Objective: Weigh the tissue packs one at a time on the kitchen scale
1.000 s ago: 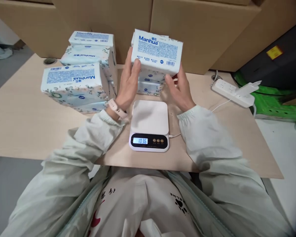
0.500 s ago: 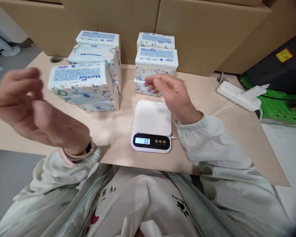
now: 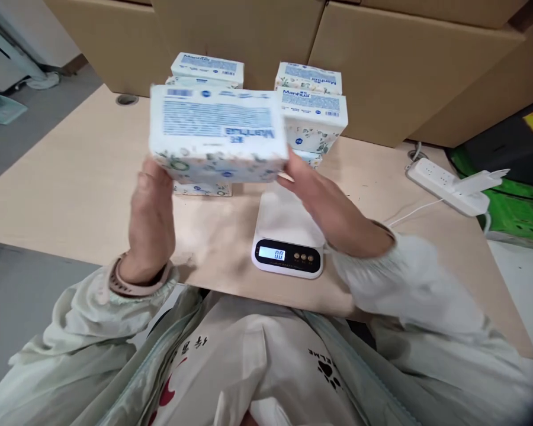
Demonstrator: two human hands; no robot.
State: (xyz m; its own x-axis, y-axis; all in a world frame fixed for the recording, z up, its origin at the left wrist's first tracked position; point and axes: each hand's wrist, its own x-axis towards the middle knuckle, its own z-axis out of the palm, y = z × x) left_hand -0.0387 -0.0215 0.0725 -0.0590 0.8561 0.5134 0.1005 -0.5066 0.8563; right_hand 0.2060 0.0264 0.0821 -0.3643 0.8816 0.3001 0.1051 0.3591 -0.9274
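A white tissue pack [image 3: 217, 130] with blue print and a floral edge is raised between both hands. My left hand [image 3: 153, 219] presses its left end, and my right hand [image 3: 324, 198] grips its right end; some fingers are hidden behind the pack. Just below and to the right, a white scale [image 3: 288, 228] lies on the table, its display reading 0.0. Behind the raised pack, more tissue packs [image 3: 211, 66] are stacked, partly hidden. Another stack of packs [image 3: 313, 112] stands at the right, behind my right hand.
Large cardboard boxes [image 3: 244, 41] line the back of the wooden table [image 3: 71, 177]. A white power strip [image 3: 448, 186] with a cable lies at the right. Beyond it is a green crate [image 3: 519, 207]. A cable hole [image 3: 127, 100] is at the back left.
Both hands have closed on the front left tissue pack and lifted it off its stack, toward the right. The view has shifted slightly left.
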